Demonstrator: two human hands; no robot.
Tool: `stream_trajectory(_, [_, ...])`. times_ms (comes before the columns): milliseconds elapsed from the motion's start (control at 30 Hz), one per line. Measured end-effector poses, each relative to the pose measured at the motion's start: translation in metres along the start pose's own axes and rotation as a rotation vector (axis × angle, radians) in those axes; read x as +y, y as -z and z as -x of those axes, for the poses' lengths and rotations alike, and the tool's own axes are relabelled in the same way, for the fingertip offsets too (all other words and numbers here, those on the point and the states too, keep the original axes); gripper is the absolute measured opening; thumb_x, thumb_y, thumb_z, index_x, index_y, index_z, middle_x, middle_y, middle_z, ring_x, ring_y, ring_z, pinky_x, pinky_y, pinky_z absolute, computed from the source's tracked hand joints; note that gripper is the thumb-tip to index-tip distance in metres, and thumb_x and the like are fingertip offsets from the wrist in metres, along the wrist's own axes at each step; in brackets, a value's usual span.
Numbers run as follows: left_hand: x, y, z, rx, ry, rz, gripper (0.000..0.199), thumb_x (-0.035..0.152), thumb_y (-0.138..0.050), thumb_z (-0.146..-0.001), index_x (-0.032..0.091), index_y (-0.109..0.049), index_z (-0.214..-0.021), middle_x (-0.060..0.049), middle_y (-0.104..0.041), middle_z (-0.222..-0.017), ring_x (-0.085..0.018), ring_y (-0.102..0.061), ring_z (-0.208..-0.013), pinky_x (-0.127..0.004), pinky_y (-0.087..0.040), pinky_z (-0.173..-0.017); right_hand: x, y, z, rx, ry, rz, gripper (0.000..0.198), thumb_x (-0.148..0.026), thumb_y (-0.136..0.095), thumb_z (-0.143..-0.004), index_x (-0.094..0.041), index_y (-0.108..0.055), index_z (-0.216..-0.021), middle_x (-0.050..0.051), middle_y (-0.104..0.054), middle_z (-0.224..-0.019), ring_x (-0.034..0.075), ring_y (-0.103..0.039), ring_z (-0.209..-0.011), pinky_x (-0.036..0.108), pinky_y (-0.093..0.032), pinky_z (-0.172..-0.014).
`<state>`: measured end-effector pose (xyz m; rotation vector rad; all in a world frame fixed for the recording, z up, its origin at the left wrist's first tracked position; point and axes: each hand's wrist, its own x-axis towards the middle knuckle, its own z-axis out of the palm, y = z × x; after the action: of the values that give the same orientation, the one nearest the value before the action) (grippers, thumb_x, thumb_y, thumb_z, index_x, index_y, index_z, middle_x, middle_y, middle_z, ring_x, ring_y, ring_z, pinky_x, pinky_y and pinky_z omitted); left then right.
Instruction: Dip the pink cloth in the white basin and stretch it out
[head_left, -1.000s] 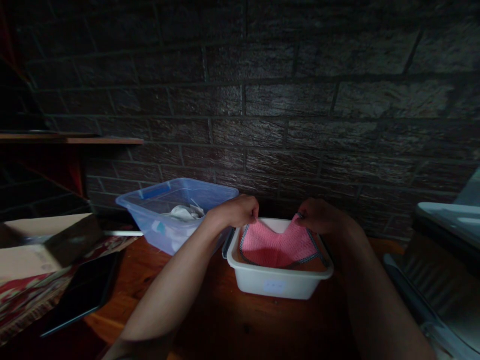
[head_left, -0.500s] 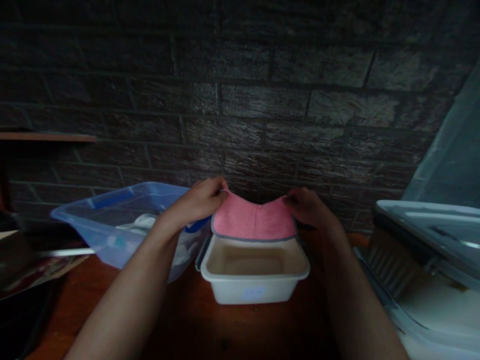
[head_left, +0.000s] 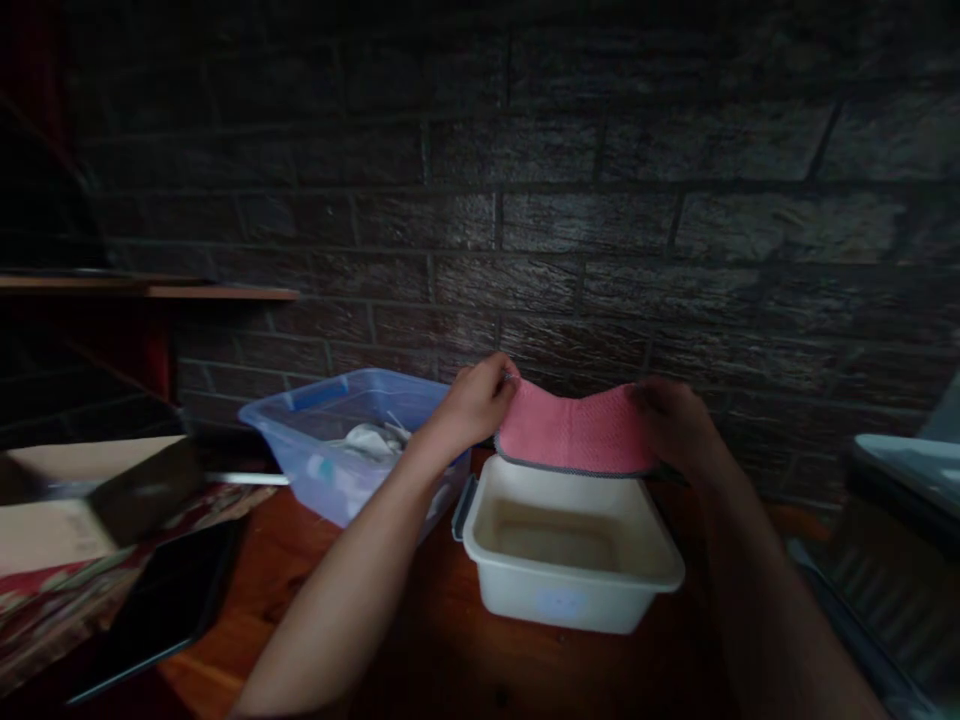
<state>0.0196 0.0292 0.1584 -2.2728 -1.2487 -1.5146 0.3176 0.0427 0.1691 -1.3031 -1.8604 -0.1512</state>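
Observation:
Stretched between my hands is a pink textured cloth (head_left: 574, 432) with a dark patterned edge along its bottom. My left hand (head_left: 484, 397) pinches its upper left corner, and my right hand (head_left: 667, 412) grips the upper right corner. The top edge sags in the middle. Just below the cloth stands a white plastic bin (head_left: 566, 600), its inside bare, with a grey clip on its left side. Part of the bin's back rim is hidden behind the cloth.
Left of the bin, a translucent blue tub (head_left: 304, 460) holds white items. Farther left are a cardboard box (head_left: 56, 535) and a dark flat tablet-like object (head_left: 169, 600). A lidded container (head_left: 907, 520) stands at right. A dark brick wall (head_left: 480, 230) rises behind the wooden table (head_left: 420, 650).
My view has turned left, so the bin, tub and hands appear farther right, and more of the cardboard box shows. Both hands keep hold of the cloth, which hangs slightly higher above the bin.

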Motion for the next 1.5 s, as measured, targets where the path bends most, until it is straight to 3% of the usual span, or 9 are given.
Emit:
stream_trajectory(100, [0.01,-0.014,0.002,0.048,-0.007,0.091,0.015,0.026,-0.05,-0.097,0.016,-0.061,-0.1,-0.003,-0.067,-0.09,-0.016,-0.062,-0.083,-0.027,-0.038,-0.069,-0.006,-0.009,0.002,0.031,0.008,-0.173,0.039,-0.049,-0.05,-0.095,-0.015,-0.063,-0.083,0.006,-0.06,-0.075,0.015,-0.051,-0.067,0.026,-0.032,-0.058])
stream_trajectory(300, [0.038,-0.05,0.016,0.028,-0.001,0.399,0.02,0.035,-0.049,-0.102,0.018,-0.058,-0.108,0.0,-0.062,-0.083,-0.012,-0.056,-0.073,-0.025,-0.037,-0.065,-0.042,-0.023,0.018,-0.217,0.022,-0.733,0.043,-0.058,-0.061,-0.091,-0.016,-0.067,-0.096,0.005,-0.063,-0.079,0.015,-0.055,-0.066,0.025,-0.044,-0.058])
stream_trajectory(533, [0.053,-0.043,0.024,0.102,0.003,0.421,0.045,0.049,-0.068,-0.09,0.018,-0.051,-0.118,-0.003,-0.062,-0.097,-0.015,-0.057,-0.085,-0.025,-0.042,-0.073,-0.053,-0.015,0.028,-0.416,0.193,-0.902,0.031,-0.045,-0.061,-0.097,-0.019,-0.068,-0.114,0.006,-0.07,-0.106,0.016,-0.066,-0.094,0.028,-0.053,-0.088])
stream_trajectory(700, [0.057,-0.017,0.026,0.159,-0.003,0.498,0.042,0.038,-0.075,-0.086,0.014,-0.054,-0.114,-0.003,-0.059,-0.096,-0.015,-0.055,-0.089,-0.026,-0.044,-0.08,-0.079,-0.011,0.04,-0.534,0.179,-1.115,0.03,-0.035,-0.061,-0.098,-0.023,-0.067,-0.124,0.005,-0.069,-0.112,0.016,-0.067,-0.099,0.029,-0.052,-0.093])
stream_trajectory(900, [0.053,0.061,0.049,-0.16,0.071,0.719,0.033,0.038,-0.074,-0.088,0.009,-0.062,-0.098,-0.006,-0.06,-0.092,-0.012,-0.054,-0.08,-0.023,-0.043,-0.07,-0.109,-0.022,0.057,-0.395,0.062,-1.135,0.034,-0.048,-0.068,-0.092,-0.014,-0.066,-0.093,0.003,-0.064,-0.083,0.012,-0.061,-0.074,0.022,-0.051,-0.068])
stream_trajectory(1100, [-0.045,0.163,0.046,0.11,0.308,0.325,0.041,0.05,-0.069,-0.089,0.011,-0.068,-0.099,-0.004,-0.058,-0.085,-0.01,-0.048,-0.068,-0.021,-0.035,-0.059,-0.151,-0.057,0.034,-0.339,-0.036,-1.171,0.032,-0.045,-0.065,-0.09,-0.015,-0.06,-0.096,0.001,-0.053,-0.075,0.013,-0.055,-0.067,0.026,-0.052,-0.061])
stream_trajectory(1300, [-0.132,0.192,0.023,0.367,0.449,-0.112,0.032,0.026,-0.073,-0.079,0.006,-0.064,-0.102,-0.011,-0.06,-0.096,-0.016,-0.052,-0.081,-0.027,-0.04,-0.07,-0.201,-0.13,-0.016,-0.4,-0.138,-0.846,0.031,-0.036,-0.053,-0.094,-0.008,-0.057,-0.106,0.012,-0.063,-0.08,0.019,-0.063,-0.058,0.033,-0.055,-0.055])
stream_trajectory(1400, [-0.104,0.184,0.061,0.527,0.398,-0.213,0.043,0.031,-0.069,-0.085,0.009,-0.058,-0.121,-0.016,-0.058,-0.122,-0.022,-0.055,-0.106,-0.031,-0.044,-0.089,-0.199,-0.133,-0.005,-0.404,-0.083,-0.761,0.054,-0.042,-0.064,-0.09,-0.012,-0.048,-0.131,0.013,-0.069,-0.09,0.02,-0.066,-0.06,0.031,-0.054,-0.056])
stream_trajectory(1500, [-0.037,0.153,0.119,0.557,0.188,-0.03,0.032,0.043,-0.049,-0.101,0.015,-0.061,-0.11,-0.009,-0.064,-0.104,-0.018,-0.061,-0.091,-0.03,-0.05,-0.082,-0.187,-0.115,0.033,-0.3,0.103,-0.834,0.05,-0.047,-0.059,-0.094,-0.021,-0.045,-0.134,0.007,-0.07,-0.1,0.018,-0.07,-0.069,0.027,-0.055,-0.058])
